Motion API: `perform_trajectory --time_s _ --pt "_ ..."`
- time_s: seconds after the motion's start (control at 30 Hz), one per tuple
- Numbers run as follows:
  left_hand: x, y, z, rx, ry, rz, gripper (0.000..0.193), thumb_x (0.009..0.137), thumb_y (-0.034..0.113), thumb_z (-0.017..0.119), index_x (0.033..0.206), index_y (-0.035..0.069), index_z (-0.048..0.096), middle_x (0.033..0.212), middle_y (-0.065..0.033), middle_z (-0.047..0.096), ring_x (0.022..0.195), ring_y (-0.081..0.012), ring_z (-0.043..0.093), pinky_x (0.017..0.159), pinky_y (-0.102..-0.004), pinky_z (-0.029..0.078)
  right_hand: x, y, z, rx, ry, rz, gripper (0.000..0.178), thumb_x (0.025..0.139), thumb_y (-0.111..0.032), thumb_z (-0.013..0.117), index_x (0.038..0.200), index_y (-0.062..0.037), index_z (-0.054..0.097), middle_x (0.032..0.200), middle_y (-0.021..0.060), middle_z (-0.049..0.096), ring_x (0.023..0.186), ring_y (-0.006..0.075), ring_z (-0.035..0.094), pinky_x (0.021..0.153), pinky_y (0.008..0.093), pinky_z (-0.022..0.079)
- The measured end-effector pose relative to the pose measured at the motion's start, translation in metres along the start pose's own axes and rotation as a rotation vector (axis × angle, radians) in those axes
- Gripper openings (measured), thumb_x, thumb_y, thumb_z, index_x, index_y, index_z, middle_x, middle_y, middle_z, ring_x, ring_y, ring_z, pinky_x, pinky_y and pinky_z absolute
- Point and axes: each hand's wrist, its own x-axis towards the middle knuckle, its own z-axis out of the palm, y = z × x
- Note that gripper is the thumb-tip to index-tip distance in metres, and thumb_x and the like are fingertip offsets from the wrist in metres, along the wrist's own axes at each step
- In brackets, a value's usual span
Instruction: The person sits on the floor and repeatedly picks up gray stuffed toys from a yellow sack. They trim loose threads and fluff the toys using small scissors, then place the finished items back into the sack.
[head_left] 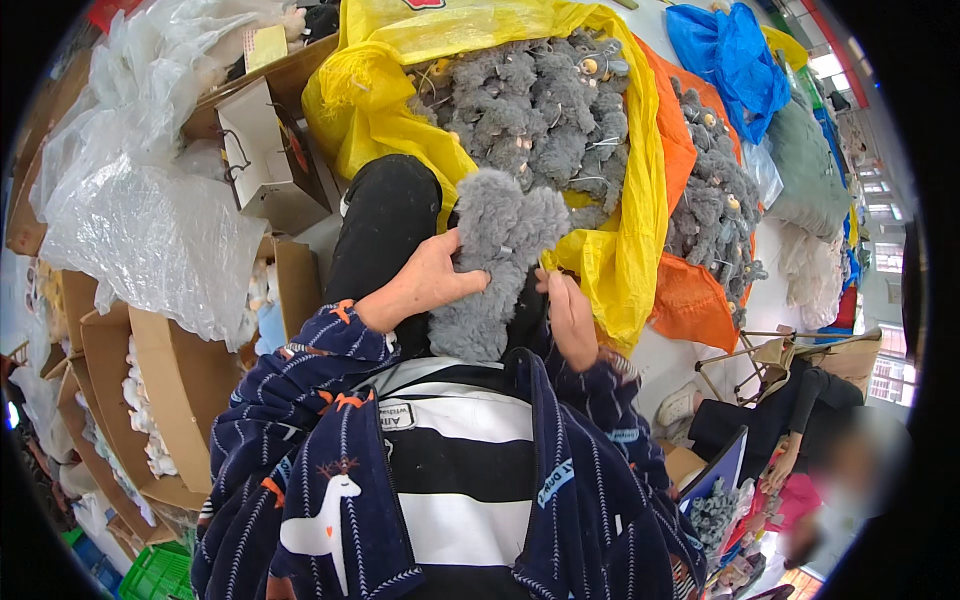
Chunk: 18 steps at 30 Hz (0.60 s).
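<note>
A fluffy grey plush piece (pixel 500 230) rests over my lap, with stubby lobes at its upper end and a small pale spot near its middle. My left hand (pixel 435 280) grips its left side, thumb across the front and fingers behind. Just off its right edge, my right hand (pixel 570 310) is closed, thumb and fingertips pinched together; what they hold, if anything, is too small to make out. Beyond my knees lies an open yellow woven sack (pixel 640 200) full of grey plush pieces (pixel 540 110), several with small round tan parts.
An orange sack (pixel 690 290) with more grey plush stands to the right, near a blue bag (pixel 730 60). Cardboard boxes (pixel 180 380) and clear plastic sheeting (pixel 150 220) crowd the left. A person (pixel 760 420) sits at the lower right by a folding chair (pixel 840 360).
</note>
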Motion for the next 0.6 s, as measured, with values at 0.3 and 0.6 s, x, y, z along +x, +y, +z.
perform_trajectory --time_s 0.3,0.6 --pt "0.001 -0.008 0.000 0.027 0.020 0.058 0.038 0.069 0.018 0.065 0.096 -0.007 0.056 0.082 -0.0140 0.062 0.075 -0.0167 0.057 0.068 -0.0302 0.046 -0.010 -0.058 0.013 -0.652 0.033 -0.491 0.014 0.080 -0.018 0.059 0.089 -0.0072 0.058 0.067 0.0058 0.050 0.058 0.0216 0.055 0.048 0.0308 0.042" --pt "0.003 -0.013 0.001 0.088 0.025 0.096 0.036 0.067 0.021 0.066 0.088 -0.007 0.056 0.071 -0.0152 0.058 0.064 -0.0171 0.054 0.059 -0.0312 0.045 -0.010 -0.065 0.011 -0.811 -0.007 -0.486 0.012 0.079 -0.018 0.059 0.081 -0.0076 0.055 0.067 0.0054 0.049 0.061 0.0195 0.055 0.050 0.0295 0.043"
